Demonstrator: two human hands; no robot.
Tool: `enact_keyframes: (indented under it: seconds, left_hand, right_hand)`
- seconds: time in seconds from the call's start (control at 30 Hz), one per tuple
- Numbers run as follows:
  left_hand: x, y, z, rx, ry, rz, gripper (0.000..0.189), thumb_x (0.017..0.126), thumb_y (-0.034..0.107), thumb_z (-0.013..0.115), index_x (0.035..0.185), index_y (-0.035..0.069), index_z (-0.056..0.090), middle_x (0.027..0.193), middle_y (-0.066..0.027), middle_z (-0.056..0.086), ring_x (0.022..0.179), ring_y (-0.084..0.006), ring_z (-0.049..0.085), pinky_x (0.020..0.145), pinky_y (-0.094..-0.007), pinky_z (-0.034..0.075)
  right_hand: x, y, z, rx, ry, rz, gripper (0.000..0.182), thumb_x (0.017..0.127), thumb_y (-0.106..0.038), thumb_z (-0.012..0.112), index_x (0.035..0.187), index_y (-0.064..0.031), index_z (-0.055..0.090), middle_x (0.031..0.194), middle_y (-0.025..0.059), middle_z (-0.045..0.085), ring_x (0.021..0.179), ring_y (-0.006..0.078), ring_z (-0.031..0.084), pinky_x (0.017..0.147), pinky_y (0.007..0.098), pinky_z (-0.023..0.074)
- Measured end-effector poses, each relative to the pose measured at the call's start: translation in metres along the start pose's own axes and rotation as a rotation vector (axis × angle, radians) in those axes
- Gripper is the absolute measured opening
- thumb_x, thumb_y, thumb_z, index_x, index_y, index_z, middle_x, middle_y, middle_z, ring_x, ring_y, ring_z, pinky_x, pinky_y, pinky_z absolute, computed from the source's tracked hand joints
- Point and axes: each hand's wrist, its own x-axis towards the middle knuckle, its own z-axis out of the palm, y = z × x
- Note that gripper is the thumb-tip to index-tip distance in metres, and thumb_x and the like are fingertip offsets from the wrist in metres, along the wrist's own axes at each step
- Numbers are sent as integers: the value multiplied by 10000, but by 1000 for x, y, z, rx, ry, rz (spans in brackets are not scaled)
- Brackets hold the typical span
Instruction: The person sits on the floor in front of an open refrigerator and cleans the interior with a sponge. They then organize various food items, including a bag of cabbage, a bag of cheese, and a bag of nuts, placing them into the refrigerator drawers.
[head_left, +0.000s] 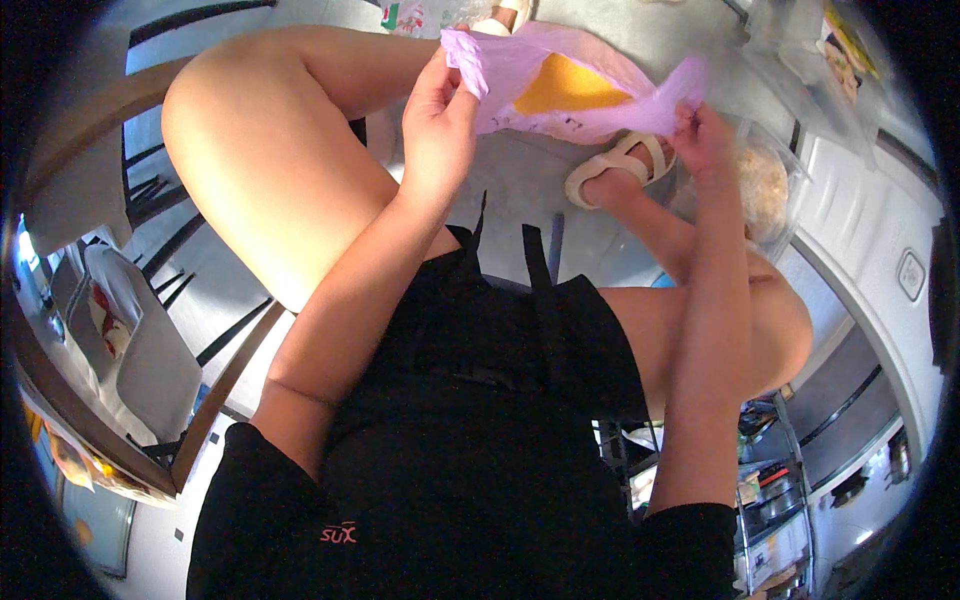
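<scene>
A thin pink-purple plastic bag (525, 56) is spread between my two hands, its mouth pulled wide. Inside lies a heap of yellow, fine-grained material (566, 84), possibly grain or meal. My left hand (442, 127) pinches the bunched rim on the left side. On the right, my right hand (703, 139) grips the gathered opposite end. The bag is above the floor, in front of my sandalled foot (622, 172); whether its base rests on the floor is hidden.
Beside my right forearm sits a clear plastic bag or container (761, 187) with pale tan contents. A printed clear plastic bag (420, 16) lies at the top. White appliance or cabinet panel (855, 195) stands right; a wooden-edged table (97, 139) and grey chair (157, 360) are left.
</scene>
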Motion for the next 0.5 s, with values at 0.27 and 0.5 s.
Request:
enact_keyframes:
  seconds: [0.27, 0.5]
  left_hand:
    - [-3, -5, 9, 83, -106, -2, 506, 1018, 143, 526, 1507, 116, 399, 1307, -3, 554, 1033, -74, 517, 864, -216, 423]
    - [-5, 7, 18, 13, -62, 153, 412, 1016, 155, 535, 1424, 109, 502, 1169, 9, 615, 871, -59, 504, 740, -196, 412]
  right_hand:
    - [-40, 35, 107, -1928, 553, -956, 317, 920, -324, 629, 1080, -53, 668, 1030, 132, 682, 957, 311, 637, 877, 396, 492]
    - [-39, 112, 178, -1902, -182, -760, 270, 847, -186, 677, 1097, -84, 665, 1092, 146, 683, 1064, 346, 628, 925, 453, 487]
